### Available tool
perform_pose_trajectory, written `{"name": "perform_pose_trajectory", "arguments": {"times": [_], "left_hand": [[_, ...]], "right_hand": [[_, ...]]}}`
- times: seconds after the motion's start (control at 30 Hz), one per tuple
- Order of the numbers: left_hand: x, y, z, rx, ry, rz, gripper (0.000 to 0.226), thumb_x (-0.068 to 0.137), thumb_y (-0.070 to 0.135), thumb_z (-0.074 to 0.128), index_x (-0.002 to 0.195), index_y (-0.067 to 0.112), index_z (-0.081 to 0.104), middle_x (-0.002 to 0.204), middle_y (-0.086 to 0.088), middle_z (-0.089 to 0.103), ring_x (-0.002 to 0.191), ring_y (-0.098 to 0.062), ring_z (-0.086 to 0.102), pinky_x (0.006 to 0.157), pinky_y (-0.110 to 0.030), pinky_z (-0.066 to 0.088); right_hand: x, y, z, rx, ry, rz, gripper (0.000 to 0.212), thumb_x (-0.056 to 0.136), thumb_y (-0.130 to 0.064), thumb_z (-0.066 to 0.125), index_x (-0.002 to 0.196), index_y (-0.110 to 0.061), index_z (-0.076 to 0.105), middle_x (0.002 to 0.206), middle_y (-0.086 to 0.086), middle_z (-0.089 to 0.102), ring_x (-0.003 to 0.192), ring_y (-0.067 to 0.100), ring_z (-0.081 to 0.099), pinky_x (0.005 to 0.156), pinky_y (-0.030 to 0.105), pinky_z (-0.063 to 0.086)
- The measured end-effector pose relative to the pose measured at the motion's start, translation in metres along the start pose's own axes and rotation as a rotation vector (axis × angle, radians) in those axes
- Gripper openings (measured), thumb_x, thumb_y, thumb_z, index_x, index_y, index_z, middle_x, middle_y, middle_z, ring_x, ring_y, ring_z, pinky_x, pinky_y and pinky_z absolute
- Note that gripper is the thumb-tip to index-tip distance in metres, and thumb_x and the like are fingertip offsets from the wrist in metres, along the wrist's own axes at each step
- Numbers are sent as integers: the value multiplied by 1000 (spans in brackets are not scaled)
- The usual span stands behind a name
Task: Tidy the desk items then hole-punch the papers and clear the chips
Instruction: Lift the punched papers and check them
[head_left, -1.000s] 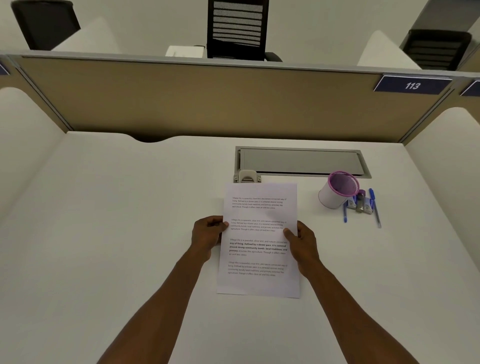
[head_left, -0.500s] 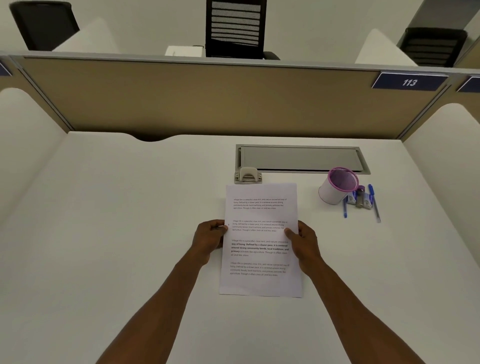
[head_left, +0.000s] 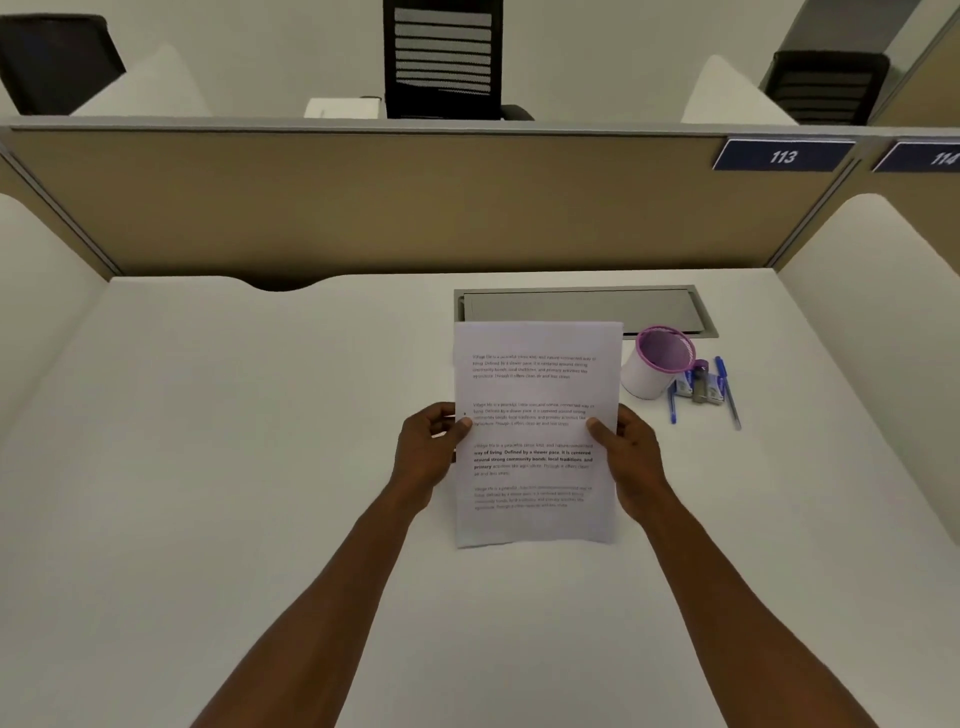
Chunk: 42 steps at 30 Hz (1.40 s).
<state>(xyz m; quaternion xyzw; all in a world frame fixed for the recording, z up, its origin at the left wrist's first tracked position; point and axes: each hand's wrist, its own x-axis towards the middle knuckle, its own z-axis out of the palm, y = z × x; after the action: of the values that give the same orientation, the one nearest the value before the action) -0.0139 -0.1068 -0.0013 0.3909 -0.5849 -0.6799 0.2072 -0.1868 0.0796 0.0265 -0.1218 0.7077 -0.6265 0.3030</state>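
A stack of printed papers (head_left: 537, 431) is held up off the white desk (head_left: 234, 467), tilted toward me. My left hand (head_left: 428, 452) grips its left edge with the thumb on the front. My right hand (head_left: 626, 454) grips the right edge the same way. The lifted sheets hide the hole punch behind their top edge. To the right lies a white pen cup with a purple rim (head_left: 657, 364), tipped on its side, with blue pens (head_left: 727, 389) and small clips (head_left: 701, 389) beside its mouth.
A grey cable hatch (head_left: 582, 306) is set into the desk behind the papers. Tan partition panels (head_left: 363, 202) close the back, and white side dividers (head_left: 872, 322) flank the desk. Black chairs (head_left: 441, 57) stand beyond the partition.
Both hands have raised the papers off the desk and tipped them upright; the sheets now cover the hole punch that showed above their top edge before.
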Motion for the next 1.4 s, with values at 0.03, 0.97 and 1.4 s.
{"name": "perform_pose_trajectory", "arguments": {"times": [0.03, 0.97, 1.4], "left_hand": [[0, 7, 6, 15, 6, 43, 14, 92, 18, 68, 106, 17, 71, 100, -10, 73, 94, -29, 72, 79, -49, 61], [-33, 33, 66, 55, 14, 256, 20, 94, 11, 63, 105, 24, 74, 103, 4, 76, 97, -17, 71, 88, -37, 57], [-34, 40, 64, 45, 39, 211, 17, 90, 13, 70, 106, 16, 75, 101, 5, 77, 96, -17, 72, 86, -37, 58]], "right_hand": [[0, -10, -5, 21, 7, -18, 22, 96, -9, 57, 109, -23, 66, 105, -1, 74, 89, 21, 73, 72, 35, 60], [-14, -12, -51, -21, 178, -224, 20, 93, -13, 64, 113, -17, 65, 107, 0, 73, 99, 18, 69, 88, 31, 57], [-12, -18, -50, -25, 193, -247, 26, 94, -12, 62, 120, -15, 61, 110, 1, 71, 101, 15, 68, 86, 27, 56]]}}
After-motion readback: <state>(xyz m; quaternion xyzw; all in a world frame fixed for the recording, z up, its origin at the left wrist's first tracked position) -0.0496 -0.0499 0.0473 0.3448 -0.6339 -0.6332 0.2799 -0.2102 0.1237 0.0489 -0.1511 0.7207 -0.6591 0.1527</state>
